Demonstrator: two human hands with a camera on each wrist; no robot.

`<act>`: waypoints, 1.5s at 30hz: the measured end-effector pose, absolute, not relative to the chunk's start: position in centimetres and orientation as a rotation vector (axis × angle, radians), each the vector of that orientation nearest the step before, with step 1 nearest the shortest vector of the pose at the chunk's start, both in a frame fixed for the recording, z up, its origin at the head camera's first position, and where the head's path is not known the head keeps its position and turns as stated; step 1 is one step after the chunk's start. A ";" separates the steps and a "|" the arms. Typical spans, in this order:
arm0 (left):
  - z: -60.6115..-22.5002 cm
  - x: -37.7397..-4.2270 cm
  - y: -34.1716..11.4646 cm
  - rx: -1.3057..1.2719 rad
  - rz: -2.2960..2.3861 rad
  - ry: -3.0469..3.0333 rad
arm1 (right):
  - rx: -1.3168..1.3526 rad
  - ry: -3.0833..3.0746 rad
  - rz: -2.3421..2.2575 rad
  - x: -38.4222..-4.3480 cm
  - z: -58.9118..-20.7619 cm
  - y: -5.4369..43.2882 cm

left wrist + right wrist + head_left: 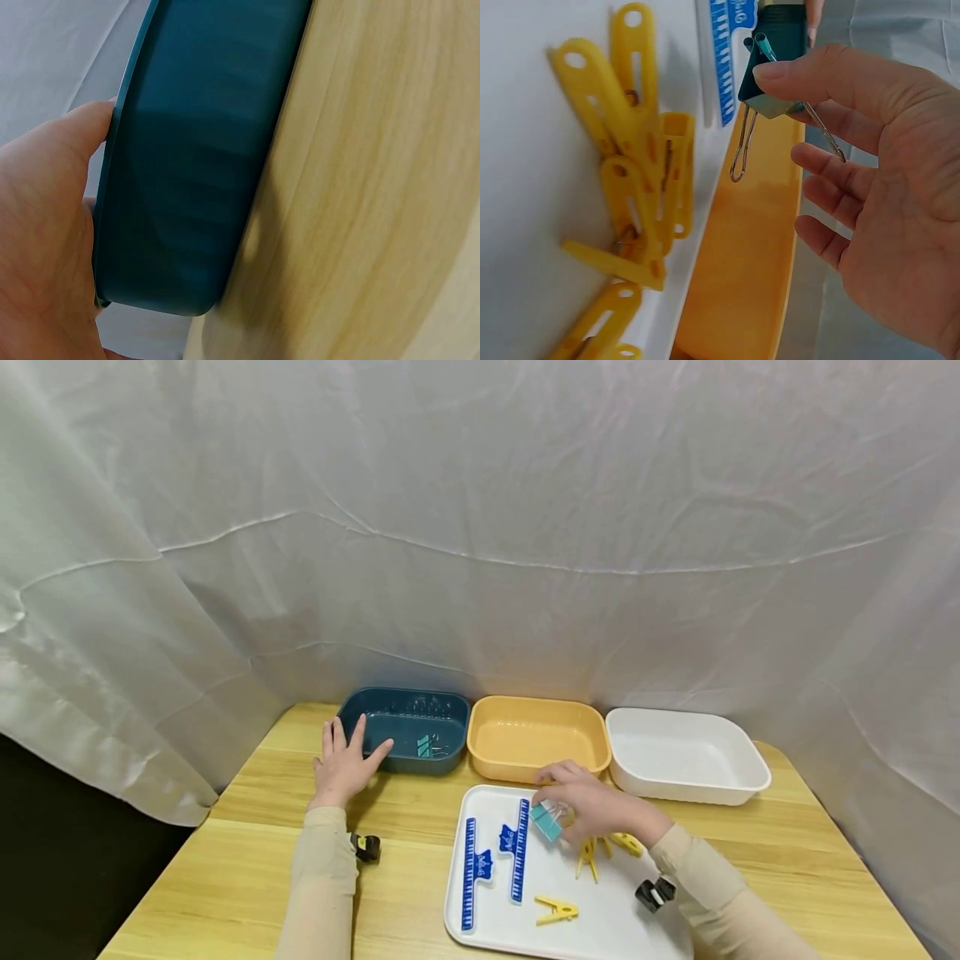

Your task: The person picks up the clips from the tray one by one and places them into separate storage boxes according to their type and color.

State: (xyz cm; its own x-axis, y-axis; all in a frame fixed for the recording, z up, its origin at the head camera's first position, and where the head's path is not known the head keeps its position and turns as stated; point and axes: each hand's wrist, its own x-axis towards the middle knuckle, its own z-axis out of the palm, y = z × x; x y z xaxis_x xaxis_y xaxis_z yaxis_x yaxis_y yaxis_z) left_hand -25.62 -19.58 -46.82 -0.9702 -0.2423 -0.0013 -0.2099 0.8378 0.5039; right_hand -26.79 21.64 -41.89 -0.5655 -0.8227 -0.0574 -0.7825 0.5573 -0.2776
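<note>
Between the thumb and fingers of my right hand is a teal binder clip, pinched above the white tray. Its wire handles stick out in the right wrist view, where the binder clip hangs by the thumb. My left hand rests at the near left rim of the dark blue bin, fingers spread over it. In the left wrist view the thumb touches that bin's edge. Teal binder clips lie inside the dark blue bin.
A yellow bin and a white bin stand right of the dark blue one. On the tray lie two blue ruler-like clips and several yellow clothespins, one of them apart near the front. A grey curtain hangs behind.
</note>
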 end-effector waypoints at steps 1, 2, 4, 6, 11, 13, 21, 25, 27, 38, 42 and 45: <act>-46.8 -25.6 -19.6 0.364 -0.795 -2.952 | -1.368 2.612 -0.337 -26.9 -41.8 21.6; -46.9 -25.7 -19.6 0.363 -0.797 -2.952 | -1.377 2.615 -0.341 -26.9 -41.7 21.6; -46.9 -25.7 -19.5 0.362 -0.796 -2.948 | -1.393 2.621 -0.358 -27.0 -41.5 21.4; -46.9 -25.7 -19.5 0.358 -0.791 -2.948 | -1.409 2.633 -0.367 -27.1 -41.3 21.3; -47.0 -25.8 -19.5 0.355 -0.790 -2.947 | -1.437 2.661 -0.365 -27.4 -40.9 20.9; -47.0 -25.8 -19.5 0.355 -0.796 -2.942 | -1.448 2.666 -0.373 -27.6 -40.8 20.7; -46.9 -25.7 -19.4 0.354 -0.819 -2.937 | -1.457 2.665 -0.400 -28.0 -40.4 20.0; -46.8 -25.6 -19.3 0.356 -0.812 -2.942 | -1.459 2.667 -0.414 -28.1 -40.3 19.6; -46.8 -25.6 -19.2 0.357 -0.811 -2.945 | -1.465 2.667 -0.419 -28.1 -40.2 19.5; -46.7 -25.6 -19.2 0.365 -0.797 -2.950 | -1.432 2.677 -0.464 -28.4 -40.1 18.7; -46.7 -25.5 -19.3 0.368 -0.792 -2.948 | -1.437 2.694 -0.472 -28.6 -40.1 18.3; -46.7 -25.5 -19.3 0.367 -0.794 -2.946 | -1.432 2.708 -0.481 -28.8 -40.0 17.9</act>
State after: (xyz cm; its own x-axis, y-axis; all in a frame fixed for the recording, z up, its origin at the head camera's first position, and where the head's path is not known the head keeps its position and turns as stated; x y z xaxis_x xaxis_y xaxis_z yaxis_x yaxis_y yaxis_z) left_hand -25.55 -19.31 -46.71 -0.9692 -0.2464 0.0036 -0.2112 0.8381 0.5029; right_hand -28.77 17.88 -39.96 -0.5729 -0.8126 0.1071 -0.7998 0.5256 -0.2899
